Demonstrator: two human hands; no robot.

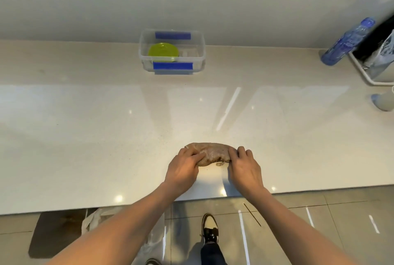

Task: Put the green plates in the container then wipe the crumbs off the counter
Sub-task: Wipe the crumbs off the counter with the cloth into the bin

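Observation:
Green plates (163, 52) lie stacked inside a clear plastic container (200, 51) with blue clips, at the back of the white counter (85, 137) against the wall. Near the counter's front edge a bunched brown cloth (211, 152) rests on the surface. My left hand (183, 169) grips its left end and my right hand (245, 167) grips its right end. Fine dark crumbs speckle the counter to the left of the cloth (162, 143).
A blue plastic bottle (347, 42) stands at the back right beside a white rack (366, 73) holding bagged items. A pale object (383, 100) sits at the right edge. Below the counter edge are floor tiles, a plastic bag (96, 220) and my shoe (210, 228).

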